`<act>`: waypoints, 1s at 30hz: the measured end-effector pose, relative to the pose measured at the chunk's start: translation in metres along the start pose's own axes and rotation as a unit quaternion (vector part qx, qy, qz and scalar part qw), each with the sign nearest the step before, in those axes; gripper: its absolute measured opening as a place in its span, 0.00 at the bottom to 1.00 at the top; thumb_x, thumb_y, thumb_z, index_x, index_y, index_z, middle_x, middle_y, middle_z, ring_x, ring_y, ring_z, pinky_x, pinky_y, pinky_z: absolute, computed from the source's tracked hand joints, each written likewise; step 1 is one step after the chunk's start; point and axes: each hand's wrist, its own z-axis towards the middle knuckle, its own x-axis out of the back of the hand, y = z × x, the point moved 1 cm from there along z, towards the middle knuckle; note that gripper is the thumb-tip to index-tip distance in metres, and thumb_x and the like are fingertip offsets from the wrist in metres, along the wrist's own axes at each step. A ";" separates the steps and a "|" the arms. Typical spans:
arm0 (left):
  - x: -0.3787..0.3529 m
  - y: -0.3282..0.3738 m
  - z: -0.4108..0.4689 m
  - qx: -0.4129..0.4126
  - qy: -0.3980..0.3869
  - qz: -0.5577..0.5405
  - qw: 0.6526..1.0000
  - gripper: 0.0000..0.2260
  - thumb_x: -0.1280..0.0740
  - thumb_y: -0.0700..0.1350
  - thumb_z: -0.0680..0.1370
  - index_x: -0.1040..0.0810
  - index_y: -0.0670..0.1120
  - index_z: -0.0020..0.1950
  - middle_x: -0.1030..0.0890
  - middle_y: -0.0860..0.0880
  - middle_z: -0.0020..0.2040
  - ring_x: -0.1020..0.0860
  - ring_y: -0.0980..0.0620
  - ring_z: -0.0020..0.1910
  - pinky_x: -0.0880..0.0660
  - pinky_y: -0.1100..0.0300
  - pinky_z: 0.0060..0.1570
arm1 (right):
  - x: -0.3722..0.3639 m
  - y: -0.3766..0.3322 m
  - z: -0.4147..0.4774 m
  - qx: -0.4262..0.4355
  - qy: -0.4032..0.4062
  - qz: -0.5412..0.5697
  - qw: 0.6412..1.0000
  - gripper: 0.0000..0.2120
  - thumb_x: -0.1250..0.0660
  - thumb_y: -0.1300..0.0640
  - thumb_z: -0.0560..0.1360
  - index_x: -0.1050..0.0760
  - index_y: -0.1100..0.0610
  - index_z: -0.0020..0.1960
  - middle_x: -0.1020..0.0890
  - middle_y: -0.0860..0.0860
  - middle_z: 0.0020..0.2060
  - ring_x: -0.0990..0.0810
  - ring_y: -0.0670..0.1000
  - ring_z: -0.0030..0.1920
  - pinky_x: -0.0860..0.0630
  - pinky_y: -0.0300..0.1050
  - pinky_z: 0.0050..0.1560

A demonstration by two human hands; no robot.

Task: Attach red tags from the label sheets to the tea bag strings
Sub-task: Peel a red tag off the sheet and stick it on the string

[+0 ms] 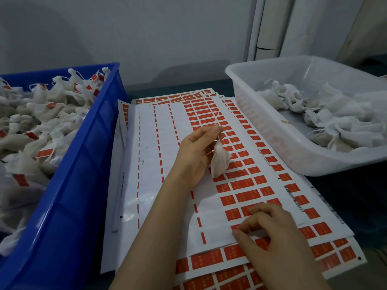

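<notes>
Label sheets point(159, 164) lie in a loose stack, and everything else is placed around it. How many sheets the stack holds cannot be counted, as only their staggered edges show. The top sheet is stripped bare on its left half and still carries rows of red tags point(247, 183) on its right half.

Two bins flank the stack. A blue bin point(83, 143) just left of it is heaped with tagged bags point(41, 114), too many to count. A clear bin point(293, 147) just right of it holds a smaller pile of untagged bags point(335, 114).

Two bare hands are over the stack. The left hand point(199, 151) is raised above the middle of the top sheet and pinches the string point(216, 122) of one tea bag point(219, 162), which hangs below the fingers over the tag rows. The right hand point(272, 233) sits at the near right corner of the top sheet, fingers curled, fingertips point(250, 209) down on the lowest tags. Whether it has one pinched cannot be told.

The stack and both bins sit on a dark table point(345, 195). Behind them rises a plain pale wall point(167, 38), with a white frame point(270, 28) standing upright beyond the clear bin.
</notes>
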 end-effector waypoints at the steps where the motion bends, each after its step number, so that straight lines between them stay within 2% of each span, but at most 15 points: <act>1: 0.000 0.000 0.000 0.001 0.000 0.001 1.000 0.12 0.32 0.48 0.70 0.20 0.46 0.51 0.18 0.47 0.56 0.18 0.46 0.53 0.21 0.50 0.53 | 0.000 0.000 0.000 0.003 -0.001 -0.004 1.000 0.09 0.34 0.43 0.72 0.33 0.41 0.39 0.38 0.35 0.49 0.33 0.37 0.56 0.37 0.30 0.61; 6: 0.001 -0.001 0.001 0.004 0.011 0.009 1.000 0.08 0.34 0.47 0.74 0.20 0.47 0.51 0.17 0.48 0.55 0.18 0.47 0.51 0.20 0.52 0.51 | 0.000 0.001 0.000 0.024 -0.012 -0.024 0.999 0.10 0.37 0.43 0.74 0.38 0.38 0.39 0.41 0.34 0.49 0.35 0.37 0.59 0.40 0.30 0.64; 11: 0.000 0.000 0.000 0.005 0.014 0.021 1.000 0.17 0.32 0.51 0.66 0.20 0.47 0.53 0.17 0.49 0.54 0.17 0.48 0.50 0.20 0.52 0.49 | -0.001 0.003 0.001 0.032 -0.006 -0.012 0.999 0.08 0.39 0.46 0.76 0.37 0.40 0.41 0.40 0.34 0.51 0.36 0.37 0.60 0.40 0.29 0.64; 14: 0.000 0.000 -0.001 0.006 0.015 0.022 1.000 0.18 0.31 0.51 0.65 0.20 0.47 0.53 0.16 0.49 0.53 0.17 0.48 0.50 0.19 0.53 0.48 | 0.001 0.004 0.002 0.016 0.008 0.014 1.000 0.07 0.38 0.47 0.76 0.35 0.42 0.40 0.37 0.35 0.51 0.34 0.37 0.57 0.38 0.28 0.59; 17: 0.000 0.000 0.000 0.008 0.016 0.023 1.000 0.17 0.31 0.51 0.66 0.20 0.47 0.53 0.16 0.49 0.53 0.17 0.48 0.50 0.20 0.52 0.49 | 0.005 0.008 0.003 -0.010 0.024 0.049 0.998 0.06 0.37 0.49 0.75 0.33 0.44 0.40 0.34 0.36 0.51 0.30 0.37 0.49 0.35 0.30 0.56; 19: 0.000 0.000 0.000 0.009 0.016 0.025 1.000 0.17 0.31 0.51 0.66 0.20 0.47 0.53 0.17 0.48 0.54 0.17 0.47 0.51 0.20 0.51 0.51 | 0.009 0.012 0.004 -0.028 0.031 0.081 0.996 0.05 0.37 0.51 0.75 0.31 0.45 0.41 0.31 0.36 0.48 0.30 0.36 0.45 0.34 0.29 0.50; 22: 0.000 0.000 -0.001 0.010 0.018 0.024 0.999 0.17 0.31 0.51 0.66 0.20 0.47 0.53 0.17 0.48 0.54 0.17 0.47 0.51 0.20 0.50 0.52 | 0.017 0.017 0.005 -0.059 0.038 0.126 0.990 0.03 0.38 0.52 0.75 0.30 0.47 0.43 0.28 0.38 0.45 0.28 0.38 0.43 0.34 0.30 0.44; 25: 0.000 0.001 -0.001 0.009 0.025 0.032 0.999 0.18 0.32 0.51 0.66 0.20 0.47 0.53 0.17 0.48 0.54 0.18 0.47 0.51 0.21 0.49 0.54 | 0.029 0.021 0.005 -0.089 0.059 0.161 0.981 0.02 0.40 0.52 0.76 0.30 0.47 0.44 0.25 0.41 0.45 0.24 0.42 0.44 0.30 0.35 0.38; 28: 0.000 0.001 0.000 0.010 0.037 0.039 0.998 0.17 0.31 0.51 0.67 0.19 0.48 0.54 0.17 0.50 0.54 0.18 0.47 0.52 0.22 0.47 0.55 | 0.045 0.026 0.005 -0.114 0.098 0.203 0.968 0.03 0.40 0.48 0.74 0.29 0.46 0.45 0.22 0.45 0.45 0.20 0.50 0.40 0.25 0.45 0.36; 30: 0.000 0.000 0.000 0.011 0.042 0.044 0.998 0.17 0.30 0.52 0.68 0.19 0.49 0.55 0.17 0.50 0.54 0.18 0.48 0.52 0.22 0.47 0.54 | 0.056 0.027 0.003 -0.082 0.134 0.238 0.958 0.10 0.40 0.40 0.67 0.28 0.44 0.42 0.19 0.47 0.40 0.18 0.50 0.32 0.24 0.45 0.29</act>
